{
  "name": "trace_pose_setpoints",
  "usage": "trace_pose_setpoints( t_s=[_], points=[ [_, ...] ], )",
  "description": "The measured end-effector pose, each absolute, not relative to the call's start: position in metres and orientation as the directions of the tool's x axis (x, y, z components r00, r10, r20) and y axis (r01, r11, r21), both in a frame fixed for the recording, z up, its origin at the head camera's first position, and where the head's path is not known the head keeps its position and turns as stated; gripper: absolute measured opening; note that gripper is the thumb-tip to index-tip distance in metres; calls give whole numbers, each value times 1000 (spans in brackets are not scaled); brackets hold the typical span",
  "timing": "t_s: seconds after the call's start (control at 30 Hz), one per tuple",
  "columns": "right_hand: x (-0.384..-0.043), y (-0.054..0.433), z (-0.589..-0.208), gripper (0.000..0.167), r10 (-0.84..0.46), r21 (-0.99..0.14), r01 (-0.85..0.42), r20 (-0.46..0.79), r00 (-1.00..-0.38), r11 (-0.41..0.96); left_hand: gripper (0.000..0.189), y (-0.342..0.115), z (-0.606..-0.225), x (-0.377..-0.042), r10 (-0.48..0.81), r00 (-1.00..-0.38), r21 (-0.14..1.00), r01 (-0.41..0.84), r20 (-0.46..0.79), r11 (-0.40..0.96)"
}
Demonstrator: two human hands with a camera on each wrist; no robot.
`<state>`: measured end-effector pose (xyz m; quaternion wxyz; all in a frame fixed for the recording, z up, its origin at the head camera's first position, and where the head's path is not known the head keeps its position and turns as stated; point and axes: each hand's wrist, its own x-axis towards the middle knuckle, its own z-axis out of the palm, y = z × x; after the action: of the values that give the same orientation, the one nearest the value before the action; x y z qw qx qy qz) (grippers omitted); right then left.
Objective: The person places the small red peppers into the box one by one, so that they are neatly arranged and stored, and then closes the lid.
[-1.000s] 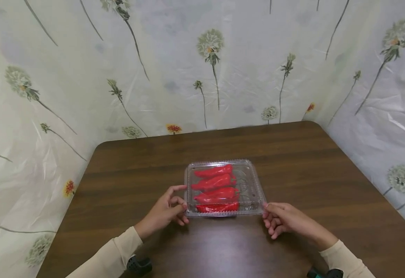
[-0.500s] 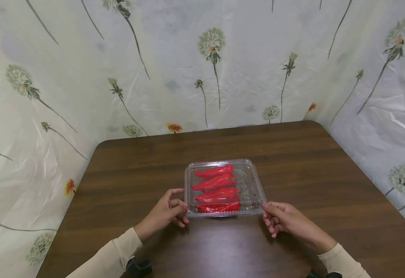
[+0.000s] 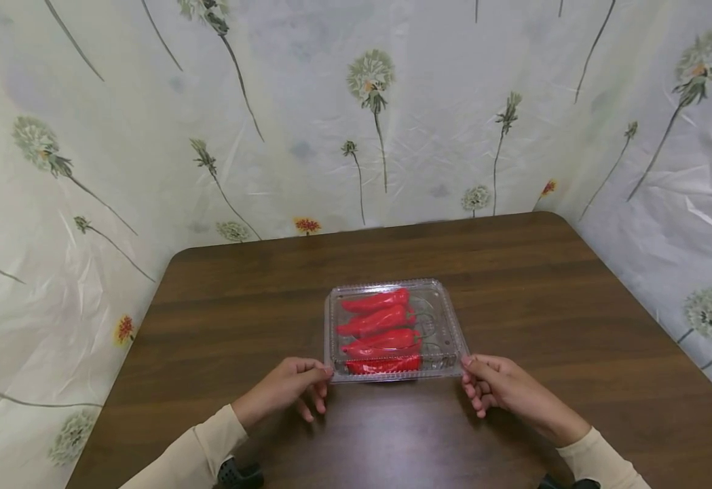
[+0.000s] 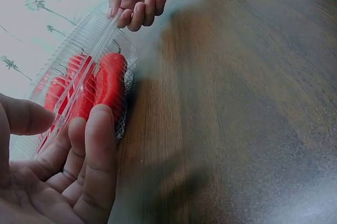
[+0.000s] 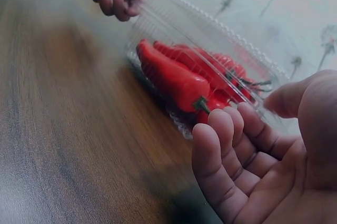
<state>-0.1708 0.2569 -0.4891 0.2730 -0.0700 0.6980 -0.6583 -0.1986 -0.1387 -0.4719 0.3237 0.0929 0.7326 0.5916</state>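
A clear plastic clamshell container (image 3: 435,305) with its lid down lies at the middle of the table, several red peppers (image 3: 386,339) inside with green stems pointing right. My left hand (image 3: 285,388) pinches the rim at its near left corner, thumb on top and the other fingers curled below. At the near right corner my right hand (image 3: 511,388) pinches the rim likewise between thumb and index finger. Both wrist views show the ribbed side of the container (image 4: 95,32) facing me, with the red peppers (image 5: 174,79) visible through it.
The dark brown wooden table (image 3: 246,292) has rounded far corners. Behind it and at both sides hangs a pale sheet (image 3: 307,122) printed with dandelions. Dark bands (image 3: 239,472) sit at the cuffs of the light sleeves (image 3: 191,445).
My left hand has drawn its index finger back from the container's left side and now pinches the near left corner. The right hand and the container stay where they were.
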Motion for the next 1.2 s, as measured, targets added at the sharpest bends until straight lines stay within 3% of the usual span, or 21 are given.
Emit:
trace_pose_setpoints(
  t_s=[0.33, 0.7, 0.87, 1.2],
  points=[
    [-170, 257, -491, 38, -459, -965, 227, -261, -849, 129, 43, -138, -478, -197, 565, -739, 930, -292, -367, 222],
    [-166, 253, -501, 37, -430, -991, 102, -131, -893, 89, 33, -132, -491, -186, 553, -768, 936, -348, -322, 62],
    [-166, 253, -503, 40, -427, -995, 76, -98, -899, 70, 30, -129, -491, -183, 529, -788, 940, -335, -317, 64],
    [-173, 261, -494, 43, -466, -979, 133, -192, -864, 156, 40, -130, -485, -186, 479, -798, 929, -339, -367, 146]
  ],
)
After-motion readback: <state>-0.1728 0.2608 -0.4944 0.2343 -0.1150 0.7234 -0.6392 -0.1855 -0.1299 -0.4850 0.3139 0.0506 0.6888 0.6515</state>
